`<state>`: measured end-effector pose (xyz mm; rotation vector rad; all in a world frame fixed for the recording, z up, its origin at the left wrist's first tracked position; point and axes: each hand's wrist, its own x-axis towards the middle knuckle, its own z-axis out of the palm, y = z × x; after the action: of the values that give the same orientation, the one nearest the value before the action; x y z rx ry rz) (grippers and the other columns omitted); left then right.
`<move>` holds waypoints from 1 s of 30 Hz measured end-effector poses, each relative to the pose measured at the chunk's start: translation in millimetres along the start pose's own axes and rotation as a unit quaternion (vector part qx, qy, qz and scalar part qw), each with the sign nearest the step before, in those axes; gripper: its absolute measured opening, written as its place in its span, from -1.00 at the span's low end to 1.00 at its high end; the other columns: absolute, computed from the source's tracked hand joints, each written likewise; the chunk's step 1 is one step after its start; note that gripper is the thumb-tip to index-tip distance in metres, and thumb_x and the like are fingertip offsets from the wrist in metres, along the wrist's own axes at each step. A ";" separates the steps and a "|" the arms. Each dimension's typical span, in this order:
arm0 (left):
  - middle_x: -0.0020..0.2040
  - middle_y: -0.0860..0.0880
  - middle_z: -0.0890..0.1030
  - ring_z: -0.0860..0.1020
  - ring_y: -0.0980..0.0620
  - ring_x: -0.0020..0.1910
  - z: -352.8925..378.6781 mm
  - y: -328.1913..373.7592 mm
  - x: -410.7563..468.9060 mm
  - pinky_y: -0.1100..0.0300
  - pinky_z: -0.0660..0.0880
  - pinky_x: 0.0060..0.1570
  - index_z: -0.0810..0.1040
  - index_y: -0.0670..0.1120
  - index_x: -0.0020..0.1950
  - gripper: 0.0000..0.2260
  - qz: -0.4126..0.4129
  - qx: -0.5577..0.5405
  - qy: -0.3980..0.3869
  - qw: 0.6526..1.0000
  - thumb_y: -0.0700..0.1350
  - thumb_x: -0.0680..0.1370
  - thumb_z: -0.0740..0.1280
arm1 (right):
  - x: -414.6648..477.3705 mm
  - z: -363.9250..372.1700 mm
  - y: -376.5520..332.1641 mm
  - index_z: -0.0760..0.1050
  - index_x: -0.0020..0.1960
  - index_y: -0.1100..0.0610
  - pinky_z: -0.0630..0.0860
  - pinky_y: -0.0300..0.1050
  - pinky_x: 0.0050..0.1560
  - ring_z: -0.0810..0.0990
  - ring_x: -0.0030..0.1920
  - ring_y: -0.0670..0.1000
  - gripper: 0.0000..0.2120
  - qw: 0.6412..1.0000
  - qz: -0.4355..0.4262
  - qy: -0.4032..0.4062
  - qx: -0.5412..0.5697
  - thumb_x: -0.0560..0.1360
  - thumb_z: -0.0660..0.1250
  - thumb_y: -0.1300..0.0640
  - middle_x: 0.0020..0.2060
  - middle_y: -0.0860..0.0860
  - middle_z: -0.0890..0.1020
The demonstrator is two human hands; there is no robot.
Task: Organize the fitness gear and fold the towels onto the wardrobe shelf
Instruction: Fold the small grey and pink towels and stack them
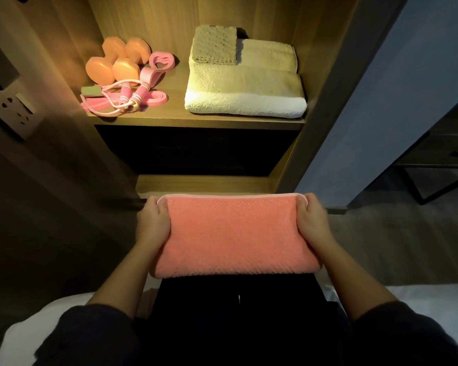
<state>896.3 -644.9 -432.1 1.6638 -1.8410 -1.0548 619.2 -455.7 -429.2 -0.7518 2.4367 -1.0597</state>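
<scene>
A folded coral-pink towel (236,235) lies flat across my lap, below the wardrobe shelf (196,122). My left hand (154,221) grips its left end and my right hand (312,220) grips its right end, fingers curled under the edges. On the lit shelf, a large folded cream towel (245,91) lies at the right with a small beige towel (214,44) stacked on its back left corner. At the shelf's left sit two orange dumbbells (117,62), a pink resistance band (158,66) and a pink skipping rope (117,100).
The wardrobe's wooden side panels flank the shelf, with a dark compartment (196,151) beneath it. A wall socket (13,109) is mounted at the left. A dark metal-framed table (439,165) stands at the right. White bedding (24,336) lies under me.
</scene>
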 end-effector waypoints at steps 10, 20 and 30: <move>-0.12 0.07 0.53 0.53 0.07 -0.13 23.2 -19.7 20.3 0.10 0.47 -0.20 0.44 0.06 0.05 -0.81 -0.025 0.018 0.038 0.999 0.10 0.66 0.09 | 13.0 20.6 8.4 0.42 0.06 0.05 0.39 -0.12 -0.22 0.51 -0.13 -0.10 -0.76 0.999 0.025 0.040 0.023 0.66 0.04 -0.05 -0.16 -0.10 0.52; -0.10 -0.07 0.55 0.55 -0.07 -0.09 19.0 -15.3 30.4 0.05 0.49 -0.11 0.48 0.01 -0.09 -0.80 -0.191 -0.003 -0.141 0.971 0.08 0.63 0.20 | 25.8 16.8 14.8 0.49 -0.20 0.00 0.37 -0.15 -0.28 0.51 -0.20 -0.06 -0.74 0.981 0.154 -0.099 0.061 0.62 0.19 -0.03 -0.23 -0.02 0.57; 0.01 -0.13 0.57 0.53 -0.10 -0.05 -4.8 -0.3 30.2 0.09 0.39 -0.24 0.55 -0.06 0.00 -0.66 -0.260 -0.021 -0.293 0.920 0.20 0.60 0.21 | 32.3 -2.3 12.0 0.64 0.01 0.14 0.58 -0.04 -0.15 0.68 -0.08 0.10 -0.71 0.923 0.271 -0.209 0.177 0.46 0.45 -0.08 -0.15 0.10 0.73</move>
<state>894.7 -675.3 -434.4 2.0186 -1.6978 -1.9803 588.7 -467.1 -440.9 -0.1378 1.8491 -0.9503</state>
